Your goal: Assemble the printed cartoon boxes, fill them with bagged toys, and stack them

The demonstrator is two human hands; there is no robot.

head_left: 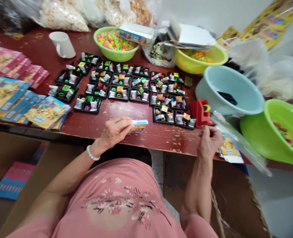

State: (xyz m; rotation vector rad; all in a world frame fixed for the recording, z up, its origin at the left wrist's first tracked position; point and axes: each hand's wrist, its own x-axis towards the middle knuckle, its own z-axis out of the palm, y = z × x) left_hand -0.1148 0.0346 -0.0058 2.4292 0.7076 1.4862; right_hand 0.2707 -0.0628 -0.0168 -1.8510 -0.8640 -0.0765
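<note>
My left hand (115, 130) is closed round a small blue and yellow printed box (139, 125), held just above the front edge of the dark red table (92, 124). My right hand (209, 140) is closed near the table edge, its fingers pinching a clear plastic sleeve (238, 142) beside another printed box (228, 148). Behind both hands lie several black trays (119, 84) in rows, filled with small packets and coloured toys. A red tape dispenser (201, 112) stands right of the trays.
Stacks of blue boxes (24, 102) and pink boxes (15, 64) lie at the left. A white mug (62, 44), green bowls (115, 43), a yellow bowl (201, 59) and a pale blue bowl (229, 91) ring the trays. A green basin (275, 132) sits right. Cardboard boxes stand below.
</note>
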